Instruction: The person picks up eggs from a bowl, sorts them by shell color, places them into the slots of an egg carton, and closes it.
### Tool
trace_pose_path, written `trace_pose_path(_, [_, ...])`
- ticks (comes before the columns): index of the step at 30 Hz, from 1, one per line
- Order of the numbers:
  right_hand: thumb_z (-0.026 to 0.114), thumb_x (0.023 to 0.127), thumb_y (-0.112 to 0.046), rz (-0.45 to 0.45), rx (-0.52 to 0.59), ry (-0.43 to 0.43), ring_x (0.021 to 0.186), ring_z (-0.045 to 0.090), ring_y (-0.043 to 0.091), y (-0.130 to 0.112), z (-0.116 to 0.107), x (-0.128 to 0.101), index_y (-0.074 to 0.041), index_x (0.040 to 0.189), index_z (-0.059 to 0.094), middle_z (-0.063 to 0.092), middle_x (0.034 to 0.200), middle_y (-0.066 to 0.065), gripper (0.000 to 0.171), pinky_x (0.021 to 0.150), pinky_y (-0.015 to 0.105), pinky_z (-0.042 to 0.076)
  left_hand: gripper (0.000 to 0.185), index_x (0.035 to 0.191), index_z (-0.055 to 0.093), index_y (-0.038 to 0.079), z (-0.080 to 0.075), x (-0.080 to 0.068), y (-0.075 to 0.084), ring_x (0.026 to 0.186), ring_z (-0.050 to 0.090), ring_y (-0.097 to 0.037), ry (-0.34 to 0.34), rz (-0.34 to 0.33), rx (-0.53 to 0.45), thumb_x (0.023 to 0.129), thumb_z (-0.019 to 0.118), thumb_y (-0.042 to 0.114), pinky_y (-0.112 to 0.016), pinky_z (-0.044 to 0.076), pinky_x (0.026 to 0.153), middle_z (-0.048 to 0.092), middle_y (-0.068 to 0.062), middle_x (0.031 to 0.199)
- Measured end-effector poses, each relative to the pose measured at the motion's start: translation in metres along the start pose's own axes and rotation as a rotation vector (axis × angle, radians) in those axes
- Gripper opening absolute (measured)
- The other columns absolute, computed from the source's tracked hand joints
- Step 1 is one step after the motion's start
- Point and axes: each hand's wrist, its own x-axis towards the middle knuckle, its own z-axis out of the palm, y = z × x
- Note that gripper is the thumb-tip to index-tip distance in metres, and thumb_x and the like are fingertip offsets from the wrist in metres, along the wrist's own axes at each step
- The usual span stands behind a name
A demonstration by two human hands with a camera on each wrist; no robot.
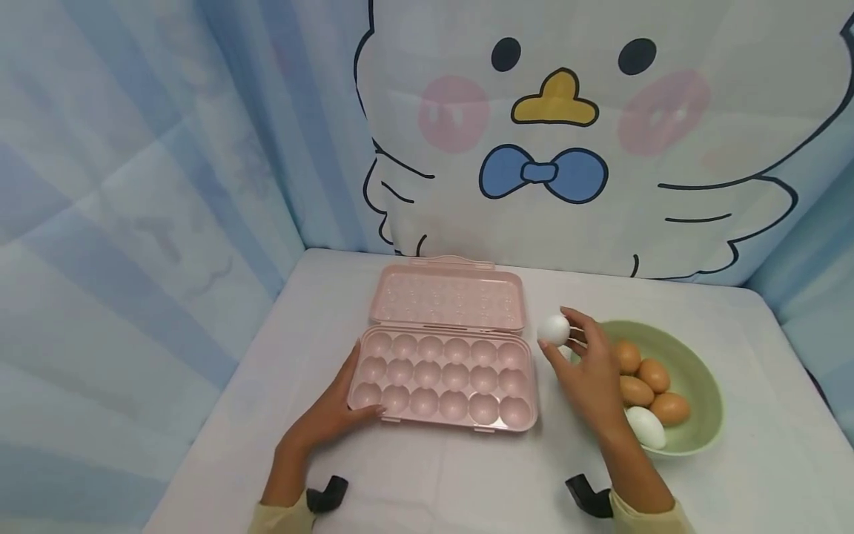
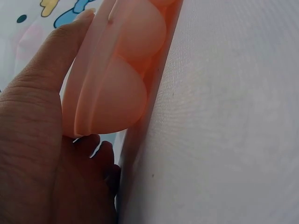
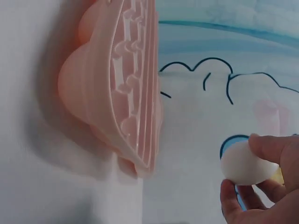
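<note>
A pink egg tray (image 1: 445,382) lies open in the middle of the table, its cups holding nothing and its lid (image 1: 448,297) folded back. My left hand (image 1: 333,415) rests against the tray's front left corner, fingers laid along its edge (image 2: 88,88). My right hand (image 1: 587,371) pinches a white egg (image 1: 554,328) in its fingertips, lifted between the tray's right end and a green bowl (image 1: 700,371). The right wrist view shows the egg (image 3: 245,163) held beside the tray (image 3: 117,93).
The green bowl at the right holds several brown eggs (image 1: 650,374) and one white egg (image 1: 646,426). A blue curtain with a cartoon chick (image 1: 554,133) hangs close behind the table. The white tablecloth (image 1: 434,482) runs to the front edge.
</note>
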Motion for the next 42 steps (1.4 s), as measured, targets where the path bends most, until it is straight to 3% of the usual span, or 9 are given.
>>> trace_pose_path(5, [0.079, 0.089, 0.001, 0.040, 0.051, -0.103, 0.118, 0.062, 0.035, 0.005, 0.022, 0.000, 0.003, 0.135, 0.060, 0.059, 0.127, 0.019, 0.050, 0.100, 0.036, 0.050, 0.124, 0.167, -0.005, 0.023, 0.002, 0.003, 0.000, 0.156, 0.009, -0.023, -0.006, -0.011, -0.004, 0.084, 0.086, 0.041, -0.052, 0.015, 0.121, 0.004, 0.001, 0.173])
trace_pose_path(9, [0.080, 0.088, 0.001, 0.058, 0.057, -0.135, 0.115, 0.065, 0.035, 0.018, 0.041, -0.005, 0.002, 0.131, 0.063, 0.063, 0.124, 0.019, 0.046, 0.099, 0.043, 0.052, 0.124, 0.167, -0.005, 0.024, 0.002, 0.004, -0.001, 0.156, 0.009, -0.021, -0.014, -0.034, 0.012, 0.085, 0.085, 0.042, -0.049, 0.015, 0.121, 0.005, 0.001, 0.173])
trace_pose_path(14, [0.085, 0.083, -0.003, 0.027, -0.054, -0.082, 0.106, 0.067, 0.034, 0.029, 0.057, -0.012, -0.003, 0.128, 0.068, 0.066, 0.114, 0.018, 0.048, 0.090, 0.049, 0.053, 0.124, 0.168, -0.003, 0.019, 0.003, 0.004, -0.002, 0.156, 0.010, -0.022, -0.018, -0.040, 0.007, 0.084, 0.086, 0.041, -0.048, 0.016, 0.121, 0.006, -0.001, 0.173])
trace_pose_path(21, [0.088, 0.076, 0.000, -0.043, -0.093, 0.041, 0.108, 0.066, 0.039, 0.039, 0.068, -0.013, -0.003, 0.124, 0.071, 0.069, 0.112, 0.019, 0.051, 0.089, 0.049, 0.048, 0.125, 0.168, -0.003, 0.017, 0.000, 0.002, -0.003, 0.156, 0.012, -0.022, -0.006, -0.020, -0.008, 0.084, 0.088, 0.037, -0.048, 0.016, 0.121, 0.008, -0.001, 0.172])
trace_pose_path(32, [0.087, 0.074, -0.001, 0.046, -0.033, 0.081, 0.119, 0.062, 0.039, 0.050, 0.074, -0.014, -0.007, 0.123, 0.073, 0.070, 0.121, 0.018, 0.052, 0.096, 0.048, 0.043, 0.124, 0.168, -0.003, 0.019, -0.001, -0.001, -0.001, 0.156, 0.012, -0.024, 0.000, -0.030, -0.019, 0.085, 0.087, 0.036, -0.050, 0.015, 0.121, 0.008, -0.002, 0.173])
trace_pose_path(38, [0.086, 0.080, -0.003, 0.104, 0.019, 0.057, 0.127, 0.058, 0.035, 0.053, 0.074, -0.014, -0.006, 0.126, 0.072, 0.069, 0.127, 0.018, 0.048, 0.106, 0.053, 0.042, 0.123, 0.168, -0.004, 0.023, 0.000, 0.000, -0.002, 0.156, 0.013, -0.021, 0.003, -0.030, -0.029, 0.085, 0.086, 0.038, -0.050, 0.015, 0.121, 0.009, 0.003, 0.172])
trace_pose_path(42, [0.085, 0.084, -0.004, 0.122, 0.049, 0.043, 0.127, 0.058, 0.032, 0.054, 0.074, -0.014, -0.004, 0.127, 0.071, 0.068, 0.127, 0.017, 0.045, 0.107, 0.052, 0.042, 0.122, 0.168, -0.004, 0.025, 0.001, 0.001, -0.002, 0.156, 0.013, -0.020, 0.003, -0.032, -0.037, 0.085, 0.086, 0.038, -0.051, 0.015, 0.121, 0.009, 0.004, 0.172])
